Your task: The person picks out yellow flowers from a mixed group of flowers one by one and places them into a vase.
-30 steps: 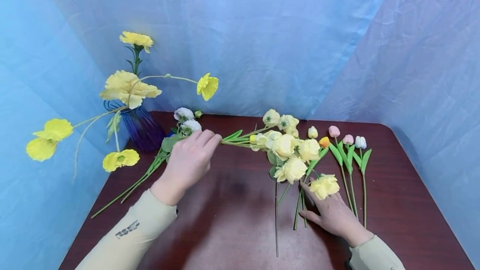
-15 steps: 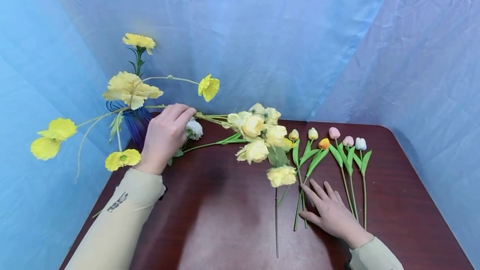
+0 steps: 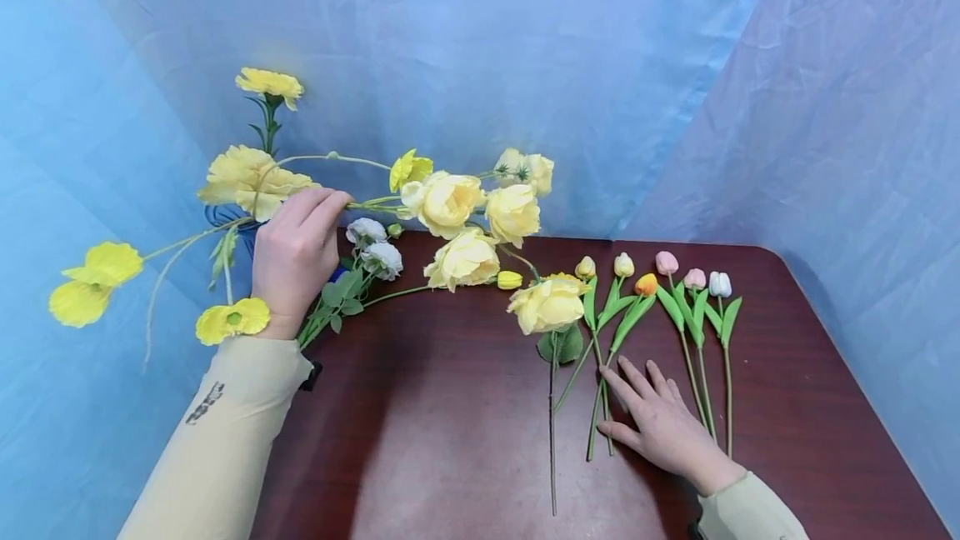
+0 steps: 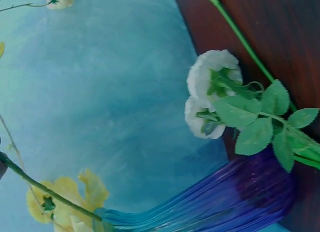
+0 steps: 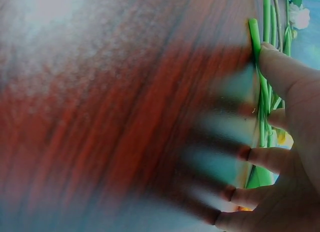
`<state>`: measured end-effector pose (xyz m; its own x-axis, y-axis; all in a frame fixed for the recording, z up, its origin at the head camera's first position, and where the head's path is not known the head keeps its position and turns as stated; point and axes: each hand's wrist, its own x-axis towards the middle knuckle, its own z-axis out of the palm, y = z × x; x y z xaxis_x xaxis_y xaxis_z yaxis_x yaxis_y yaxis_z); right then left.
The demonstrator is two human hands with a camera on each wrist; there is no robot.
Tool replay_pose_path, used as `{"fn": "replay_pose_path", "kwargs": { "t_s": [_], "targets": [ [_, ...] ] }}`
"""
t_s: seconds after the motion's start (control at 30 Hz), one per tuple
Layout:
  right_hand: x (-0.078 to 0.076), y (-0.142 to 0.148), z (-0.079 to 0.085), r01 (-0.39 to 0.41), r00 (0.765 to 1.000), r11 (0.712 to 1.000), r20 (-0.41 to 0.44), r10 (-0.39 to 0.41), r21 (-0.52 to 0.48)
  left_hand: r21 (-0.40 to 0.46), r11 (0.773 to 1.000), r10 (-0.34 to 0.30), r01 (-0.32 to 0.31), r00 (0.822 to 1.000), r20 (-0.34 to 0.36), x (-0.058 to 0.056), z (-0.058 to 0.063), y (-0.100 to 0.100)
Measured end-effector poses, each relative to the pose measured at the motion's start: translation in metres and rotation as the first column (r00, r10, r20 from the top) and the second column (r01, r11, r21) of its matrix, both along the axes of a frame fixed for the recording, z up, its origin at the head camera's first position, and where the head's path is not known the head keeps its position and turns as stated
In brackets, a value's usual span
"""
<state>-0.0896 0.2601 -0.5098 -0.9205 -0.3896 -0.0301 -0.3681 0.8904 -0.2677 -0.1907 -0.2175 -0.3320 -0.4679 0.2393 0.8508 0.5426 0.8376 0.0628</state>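
Observation:
My left hand (image 3: pixel 296 252) pinches the stem of a spray of pale yellow roses (image 3: pixel 447 202), its blooms reaching rightward above the table. In the left wrist view the green stem (image 4: pixel 55 190) slants to the mouth of a ribbed blue-purple glass vase (image 4: pixel 240 197). That vase is mostly hidden behind the hand in the head view. Yellow poppies (image 3: pixel 96 282) and a large pale yellow bloom (image 3: pixel 251 177) stand out of it. With fingers spread, my right hand (image 3: pixel 663 427) rests on the table, its thumb and forefinger at the crossed stems of the orange tulip (image 3: pixel 647 284) and its neighbours.
White flowers (image 3: pixel 381 260) with green leaves lie beside the vase. Pink tulips (image 3: pixel 667 262) and a white tulip (image 3: pixel 720 283) lie at the right of the dark red table (image 3: pixel 465 440). A thin brown stem (image 3: pixel 553 440) points to the front edge. Blue cloth (image 3: pixel 480 48) hangs behind.
My left hand has moved left and up to the vase with the rose spray, lifting the blooms off the other flowers. The right hand has stayed in place.

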Motion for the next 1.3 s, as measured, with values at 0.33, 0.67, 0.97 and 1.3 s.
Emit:
{"fn": "replay_pose_path", "kwargs": {
  "t_s": [0.33,0.67,0.97,1.3],
  "targets": [
    [0.000,0.001,-0.001,-0.007,1.000,1.000,-0.005,0.007,-0.010,0.055,0.998,0.025,-0.023,0.999,-0.036,0.004,0.014,0.001],
    [0.000,0.000,0.001,-0.011,1.000,1.000,0.000,0.011,-0.022,0.187,0.973,0.125,-0.135,0.990,0.061,-0.006,-0.002,-0.032],
    [0.001,0.001,0.000,-0.005,1.000,1.000,0.001,0.005,-0.022,0.163,0.958,0.211,-0.235,0.966,0.152,-0.009,-0.012,-0.051],
    [0.001,0.001,-0.001,-0.004,1.000,1.000,-0.010,0.004,-0.025,0.169,0.900,0.332,-0.403,0.882,0.333,-0.014,-0.015,-0.061]
  ]
}}
